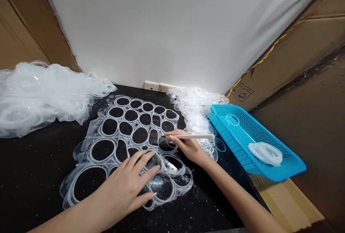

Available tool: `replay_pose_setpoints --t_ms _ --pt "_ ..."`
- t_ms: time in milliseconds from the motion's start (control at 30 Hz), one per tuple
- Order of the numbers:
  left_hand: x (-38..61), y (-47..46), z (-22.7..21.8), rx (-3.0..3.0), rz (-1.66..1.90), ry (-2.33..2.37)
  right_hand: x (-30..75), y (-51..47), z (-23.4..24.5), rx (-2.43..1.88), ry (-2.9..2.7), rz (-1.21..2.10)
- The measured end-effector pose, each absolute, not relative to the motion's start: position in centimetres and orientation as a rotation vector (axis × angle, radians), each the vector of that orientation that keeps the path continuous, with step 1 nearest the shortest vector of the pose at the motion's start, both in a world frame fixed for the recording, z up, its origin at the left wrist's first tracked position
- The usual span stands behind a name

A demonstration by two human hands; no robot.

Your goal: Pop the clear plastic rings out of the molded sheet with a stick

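Translucent plastic is lying before us as a flat, ring-patterned sheet (148, 136) on the black counter (32, 168), reaching under our left hand (130, 186) and leftward from our right hand (185, 145). With the right we are pinching a slim white pen-like tool (199, 136), its long axis running nearly crosswise, blunt end facing right and tip pointing left over the sheet's right-hand side. Whether that tip is touching the plastic, we cannot tell. Our right hand is sitting nearer the openings around the tip; our left is grasping nothing, spreading its fingers over the near part of the sheet, left of and closer to us than the tool. Over to the right, a blue basket (237, 138) is holding a bundle of pale rings (265, 154), well apart from the tip.
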State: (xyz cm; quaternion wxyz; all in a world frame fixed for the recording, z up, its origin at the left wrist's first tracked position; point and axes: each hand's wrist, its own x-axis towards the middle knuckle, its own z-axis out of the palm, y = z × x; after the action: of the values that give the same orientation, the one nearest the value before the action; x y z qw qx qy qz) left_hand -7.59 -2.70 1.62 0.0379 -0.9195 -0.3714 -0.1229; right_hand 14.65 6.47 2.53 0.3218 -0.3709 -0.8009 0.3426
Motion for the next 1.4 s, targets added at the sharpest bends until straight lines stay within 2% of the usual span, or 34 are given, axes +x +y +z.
replay_pose_setpoints --t_ms 267,467,600,833,1000,1167,1400 --pt "-11.1 0.7 2.9 -2.809 -0.504 -1.389 13.5 6.4 1.9 -0.821 -2.626 0.686" --pt "-13.6 5.0 4.0 -2.766 -0.114 -1.445 13.2 6.5 2.6 -0.891 -2.815 0.316" --pt "-15.0 5.5 4.1 -2.714 -0.064 -1.469 14.3 6.8 2.8 -0.942 -2.806 0.209" --pt "-15.2 5.2 5.6 -2.684 -0.144 -1.53 14.8 6.3 2.4 -0.922 -2.694 0.505" --pt "-10.7 4.2 6.7 -2.799 -0.335 -1.321 14.6 6.1 2.1 -0.955 -2.409 0.624" --pt "-6.4 2.2 4.0 -2.892 -0.277 -1.035 14.8 6.3 1.4 -0.94 -2.167 0.64" --pt "-5.2 -0.7 0.4 -2.606 -0.33 -1.061 13.9 5.8 1.6 -0.887 -2.205 0.769"
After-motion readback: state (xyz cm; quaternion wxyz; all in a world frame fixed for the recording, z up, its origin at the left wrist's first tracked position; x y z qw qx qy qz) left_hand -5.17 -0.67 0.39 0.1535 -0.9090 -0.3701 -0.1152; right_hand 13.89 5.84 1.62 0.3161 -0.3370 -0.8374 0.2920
